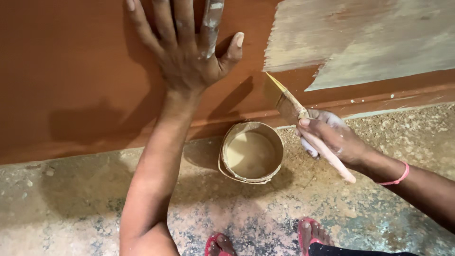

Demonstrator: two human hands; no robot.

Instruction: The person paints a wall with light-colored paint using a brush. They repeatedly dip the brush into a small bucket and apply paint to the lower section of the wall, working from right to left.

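Note:
My left hand [187, 45] lies flat with fingers spread against the reddish-brown wall [71, 71], with pale paint smeared on one finger. My right hand [334, 140] grips a paintbrush [291, 106] by its wooden handle, the bristles pointing up-left just below a patch of cream paint [360, 38] on the wall. A round tin of cream paint [251, 152] stands on the floor between my arms, close to the wall's base.
The speckled concrete floor [71, 204] runs along the foot of the wall. My feet in red sandals [310, 234] show at the bottom edge. A pink band sits on my right wrist [400, 178].

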